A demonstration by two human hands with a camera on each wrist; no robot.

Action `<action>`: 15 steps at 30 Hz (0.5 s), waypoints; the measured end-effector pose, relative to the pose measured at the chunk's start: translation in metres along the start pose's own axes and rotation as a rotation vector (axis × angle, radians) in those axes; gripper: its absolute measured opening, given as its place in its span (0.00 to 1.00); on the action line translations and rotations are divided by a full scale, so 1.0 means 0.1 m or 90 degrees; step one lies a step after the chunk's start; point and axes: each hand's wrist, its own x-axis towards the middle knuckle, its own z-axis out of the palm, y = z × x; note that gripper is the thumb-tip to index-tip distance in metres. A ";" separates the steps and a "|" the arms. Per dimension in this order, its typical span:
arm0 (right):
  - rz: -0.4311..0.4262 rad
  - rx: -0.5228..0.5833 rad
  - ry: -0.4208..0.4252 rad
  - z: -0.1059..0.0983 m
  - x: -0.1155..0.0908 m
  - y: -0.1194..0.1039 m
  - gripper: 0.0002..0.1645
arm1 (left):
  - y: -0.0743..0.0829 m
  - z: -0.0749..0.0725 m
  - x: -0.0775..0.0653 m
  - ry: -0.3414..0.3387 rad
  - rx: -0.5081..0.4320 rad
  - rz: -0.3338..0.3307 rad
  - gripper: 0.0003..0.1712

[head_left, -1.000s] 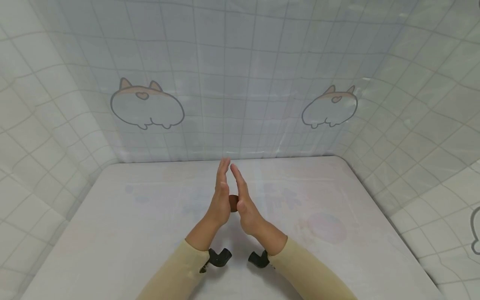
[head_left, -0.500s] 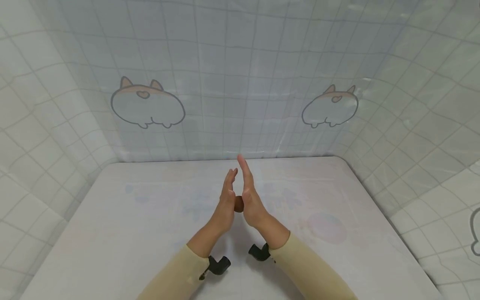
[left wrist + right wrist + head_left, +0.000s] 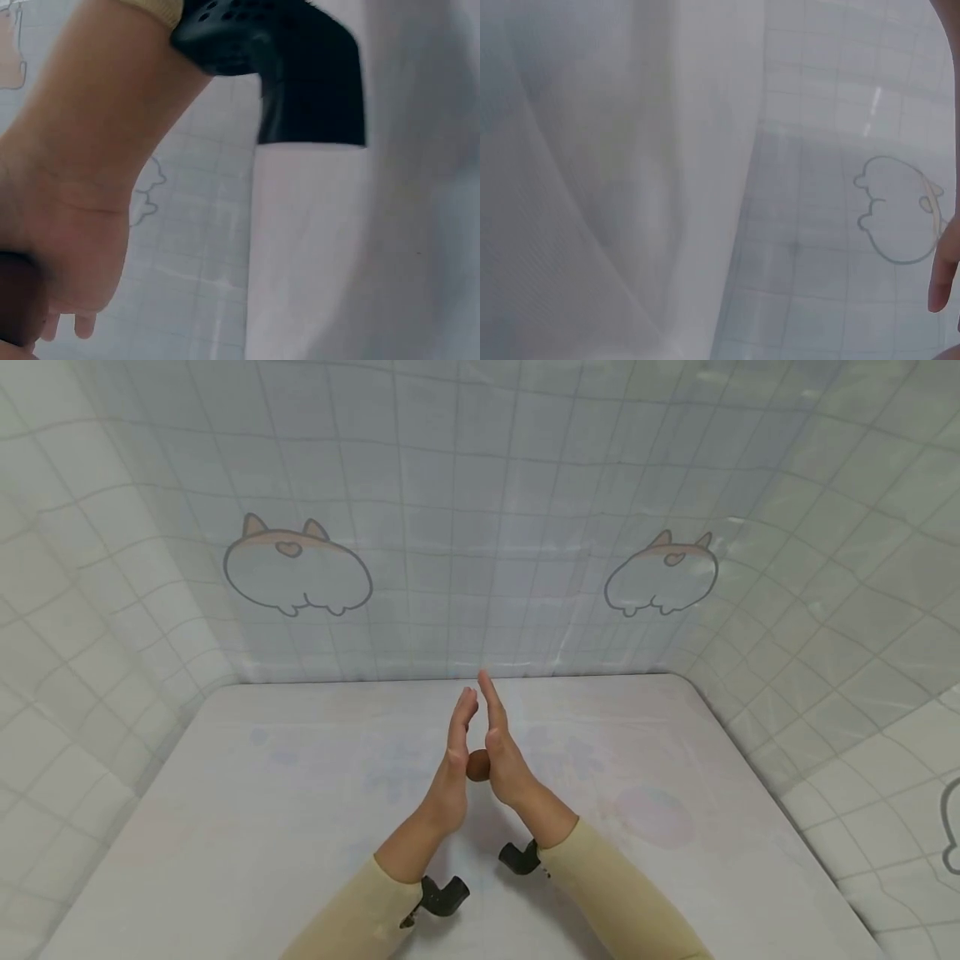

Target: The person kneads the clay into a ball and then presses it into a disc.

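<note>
A small brown ball sits between the two palms, above the white table, in the head view. My left hand presses it from the left with fingers straight and pointing forward. From the other side my right hand presses it, its fingers extended too and reaching a little farther forward. The fingertips lean toward each other over the ball. In the left wrist view, the ball shows dark at the lower left beside the heel of the left hand. Only an edge of the right hand enters the right wrist view.
The white table has faint pastel prints. Behind it hangs a grid-patterned sheet with printed corgis, and similar sheets stand at both sides. Black wrist-camera mounts, the left one and the right one, jut inward beneath the forearms.
My hands have slid against each other: the right moved forward and the left drew back, then edged forward slightly. The ball has shifted a little to the right between the palms.
</note>
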 end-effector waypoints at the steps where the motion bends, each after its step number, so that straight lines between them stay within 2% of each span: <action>1: -0.003 0.001 -0.002 0.01 -0.01 0.00 0.56 | 0.01 -0.01 0.01 0.006 0.006 0.003 0.48; 9: -0.061 0.015 -0.049 0.12 -0.08 -0.01 0.55 | 0.04 -0.11 0.12 0.053 0.033 -0.006 0.52; 15: -0.100 0.050 -0.064 0.18 -0.11 -0.09 0.57 | -0.01 -0.18 0.20 0.086 0.059 -0.069 0.53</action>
